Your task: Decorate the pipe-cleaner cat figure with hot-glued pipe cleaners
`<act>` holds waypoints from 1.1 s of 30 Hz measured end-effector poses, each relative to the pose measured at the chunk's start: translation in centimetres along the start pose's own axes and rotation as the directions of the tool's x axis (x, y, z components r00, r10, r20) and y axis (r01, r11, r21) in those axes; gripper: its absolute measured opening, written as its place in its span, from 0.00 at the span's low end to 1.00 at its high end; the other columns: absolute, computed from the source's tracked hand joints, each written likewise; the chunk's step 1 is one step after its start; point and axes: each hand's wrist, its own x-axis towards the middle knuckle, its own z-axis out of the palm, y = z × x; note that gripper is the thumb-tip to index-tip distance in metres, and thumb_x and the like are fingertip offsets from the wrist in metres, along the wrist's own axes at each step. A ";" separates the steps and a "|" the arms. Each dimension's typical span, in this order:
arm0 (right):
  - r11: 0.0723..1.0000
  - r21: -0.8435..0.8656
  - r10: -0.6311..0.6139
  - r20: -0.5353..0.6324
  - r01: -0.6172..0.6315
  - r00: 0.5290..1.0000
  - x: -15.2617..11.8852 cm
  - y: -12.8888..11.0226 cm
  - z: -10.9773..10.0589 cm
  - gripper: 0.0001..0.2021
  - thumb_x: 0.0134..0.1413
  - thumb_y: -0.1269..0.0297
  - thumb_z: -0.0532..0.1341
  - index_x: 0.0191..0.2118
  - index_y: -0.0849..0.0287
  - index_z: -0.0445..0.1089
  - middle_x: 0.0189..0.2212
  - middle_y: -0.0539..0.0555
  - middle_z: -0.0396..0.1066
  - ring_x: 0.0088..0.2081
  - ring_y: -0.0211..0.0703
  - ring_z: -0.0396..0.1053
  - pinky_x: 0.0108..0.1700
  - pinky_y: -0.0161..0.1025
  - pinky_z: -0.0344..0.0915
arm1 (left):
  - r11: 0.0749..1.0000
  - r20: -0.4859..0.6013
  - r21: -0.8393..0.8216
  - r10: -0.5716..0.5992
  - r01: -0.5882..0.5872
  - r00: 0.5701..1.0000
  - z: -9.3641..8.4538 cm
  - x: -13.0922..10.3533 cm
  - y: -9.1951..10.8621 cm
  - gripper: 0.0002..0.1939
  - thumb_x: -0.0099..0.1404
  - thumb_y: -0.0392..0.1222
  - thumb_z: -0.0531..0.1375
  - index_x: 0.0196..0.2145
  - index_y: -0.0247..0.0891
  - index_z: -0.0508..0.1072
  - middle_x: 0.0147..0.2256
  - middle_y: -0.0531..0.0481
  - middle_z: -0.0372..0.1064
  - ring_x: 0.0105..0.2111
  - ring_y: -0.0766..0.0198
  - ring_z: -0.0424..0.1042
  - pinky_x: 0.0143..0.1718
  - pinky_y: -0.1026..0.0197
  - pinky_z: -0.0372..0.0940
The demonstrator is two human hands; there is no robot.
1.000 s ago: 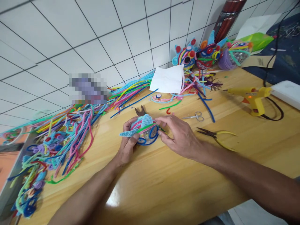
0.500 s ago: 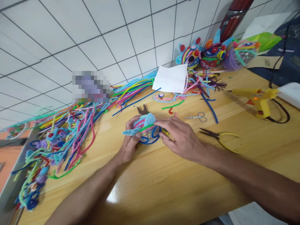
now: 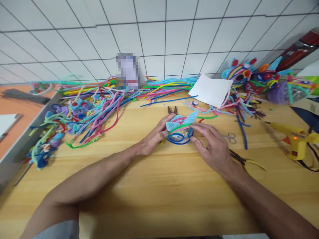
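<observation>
Between my hands is a rounded pipe-cleaner craft (image 3: 179, 136), with two light-blue ears, pink and green strips, dark-blue loops and a clear shiny body. My left hand (image 3: 155, 135) grips its left side, thumb in front. On the right edge, my right hand (image 3: 211, 143) holds it with thumb and fingertips. Dark plier jaws (image 3: 172, 110) stick out just behind the craft; the rest of that tool is mostly hidden. Near my right wrist lie yellow-handled pliers (image 3: 243, 161), partly covered by it. Small scissors (image 3: 231, 137) rest beyond my right hand's knuckles.
Loose pipe cleaners (image 3: 107, 106) pile along the wall and left side. A white paper sheet (image 3: 211, 89) lies at the back. Finished pipe-cleaner crafts (image 3: 239, 74) stand at the back right. A yellow glue gun (image 3: 296, 139) with a lit orange light lies right on the wooden table (image 3: 149, 189).
My view has levelled and turned left, so things appear shifted right. The craft has turned between my hands, its ears now pointing up and left differently. Both hands still hold it.
</observation>
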 end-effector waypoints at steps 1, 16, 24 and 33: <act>1.000 0.001 0.003 0.002 -0.003 1.000 0.0 0.0 0.0 0.18 0.71 0.68 0.63 0.62 0.53 0.73 0.53 0.60 0.81 0.55 0.54 0.78 0.60 0.54 0.76 | 1.000 0.011 0.012 -0.018 0.018 1.000 -0.1 0.0 0.3 0.36 0.77 0.59 0.59 0.77 0.54 0.58 0.79 0.50 0.50 0.79 0.40 0.47 0.81 0.31 0.43; 1.000 0.024 0.004 0.048 -0.005 0.999 0.0 -0.1 -0.3 0.21 0.70 0.68 0.64 0.64 0.49 0.73 0.54 0.60 0.79 0.56 0.54 0.78 0.57 0.56 0.78 | 0.988 0.007 0.153 -0.012 0.011 1.000 -0.2 -0.1 1.6 0.35 0.78 0.53 0.60 0.77 0.50 0.57 0.79 0.47 0.49 0.80 0.43 0.44 0.81 0.33 0.42; 0.999 -0.038 -0.029 0.058 0.032 0.998 -0.3 -0.5 0.1 0.27 0.70 0.67 0.63 0.72 0.50 0.67 0.57 0.64 0.75 0.58 0.57 0.76 0.59 0.59 0.77 | 0.998 -0.076 0.049 -0.042 0.046 0.996 0.5 0.2 1.8 0.33 0.76 0.56 0.63 0.74 0.51 0.65 0.76 0.46 0.56 0.78 0.42 0.51 0.80 0.37 0.46; 0.999 -0.033 0.002 0.059 0.000 0.998 -0.9 -1.1 0.5 0.30 0.71 0.64 0.63 0.74 0.50 0.61 0.61 0.65 0.73 0.62 0.61 0.73 0.65 0.67 0.71 | 0.997 -0.190 0.047 -0.052 0.062 0.980 1.9 0.5 1.3 0.30 0.77 0.55 0.62 0.72 0.51 0.66 0.73 0.45 0.61 0.74 0.45 0.58 0.78 0.36 0.52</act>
